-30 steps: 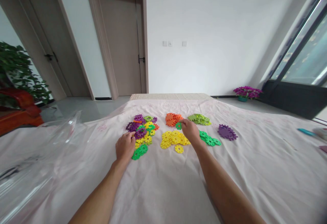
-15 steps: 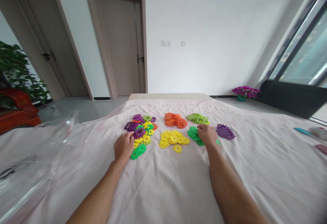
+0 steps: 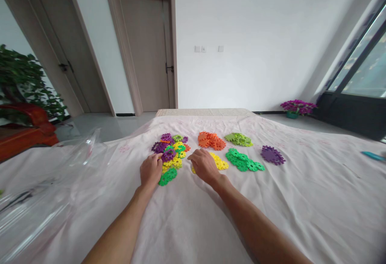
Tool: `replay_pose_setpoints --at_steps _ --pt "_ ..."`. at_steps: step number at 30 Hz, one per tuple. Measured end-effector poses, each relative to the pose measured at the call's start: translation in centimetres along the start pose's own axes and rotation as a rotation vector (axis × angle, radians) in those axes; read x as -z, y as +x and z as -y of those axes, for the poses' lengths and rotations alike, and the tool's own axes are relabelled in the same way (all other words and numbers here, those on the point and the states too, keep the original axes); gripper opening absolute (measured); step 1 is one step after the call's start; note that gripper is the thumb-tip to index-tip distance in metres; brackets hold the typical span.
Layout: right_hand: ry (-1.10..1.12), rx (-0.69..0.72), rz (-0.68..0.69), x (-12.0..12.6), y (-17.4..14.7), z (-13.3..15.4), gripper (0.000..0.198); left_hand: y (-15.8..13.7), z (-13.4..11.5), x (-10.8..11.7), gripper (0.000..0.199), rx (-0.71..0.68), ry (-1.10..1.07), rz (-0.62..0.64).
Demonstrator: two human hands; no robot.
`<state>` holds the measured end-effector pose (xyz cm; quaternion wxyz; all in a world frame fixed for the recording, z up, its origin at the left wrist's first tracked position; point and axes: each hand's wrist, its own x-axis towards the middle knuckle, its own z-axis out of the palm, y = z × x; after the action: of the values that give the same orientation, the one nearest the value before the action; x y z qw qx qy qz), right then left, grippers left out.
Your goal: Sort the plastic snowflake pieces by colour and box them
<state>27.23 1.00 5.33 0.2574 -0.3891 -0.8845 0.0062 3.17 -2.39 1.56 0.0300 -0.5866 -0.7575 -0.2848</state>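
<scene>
My left hand (image 3: 151,170) rests at the left side of a mixed pile of plastic snowflake discs. Its thumb and index fingertip close on the edge of a purple snowflake disc (image 3: 169,154). Yellow discs (image 3: 176,162) and green discs (image 3: 167,177) lie under and in front of that one. Over the left part of a yellow disc pile (image 3: 220,162) hovers my right hand (image 3: 203,164), fingers bent and pointing left toward the mixed pile. No disc shows in it. Its palm side is hidden.
Sorted discs lie beyond and to the right: an orange pile (image 3: 211,140), a light green pile (image 3: 239,139), a green pile (image 3: 243,160) and a purple pile (image 3: 273,155). Clear plastic wrap (image 3: 69,171) spreads at left on the wrinkled cloth (image 3: 193,220). A blue object (image 3: 373,156) sits far right.
My right hand has moved left from the green pile to above the yellow pile, uncovering the green discs. My left hand stays at the mixed pile. The view has shifted slightly.
</scene>
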Motion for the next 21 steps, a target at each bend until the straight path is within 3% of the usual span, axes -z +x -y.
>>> replay_pose_setpoints --at_steps 5,8,11,16,21 --pt "-0.024 0.174 0.162 -1.7 -1.0 3.9 0.020 0.0 0.0 -0.1 0.038 -0.010 0.001 -0.014" --pt "-0.070 0.182 0.161 -2.0 -0.9 4.7 0.032 0.0 -0.1 0.0 0.038 -0.014 0.007 -0.017" --pt "-0.090 0.208 0.179 -2.2 -0.5 5.0 0.034 0.0 -0.1 0.0 0.038 -0.008 -0.002 -0.017" --pt "-0.090 0.216 0.196 -2.6 -0.4 4.9 0.022 0.0 -0.1 0.0 0.038 0.002 -0.008 -0.013" --pt "-0.058 0.141 0.111 -2.6 -0.6 4.2 0.025 0.0 -0.2 0.1 0.038 0.007 0.004 -0.008"
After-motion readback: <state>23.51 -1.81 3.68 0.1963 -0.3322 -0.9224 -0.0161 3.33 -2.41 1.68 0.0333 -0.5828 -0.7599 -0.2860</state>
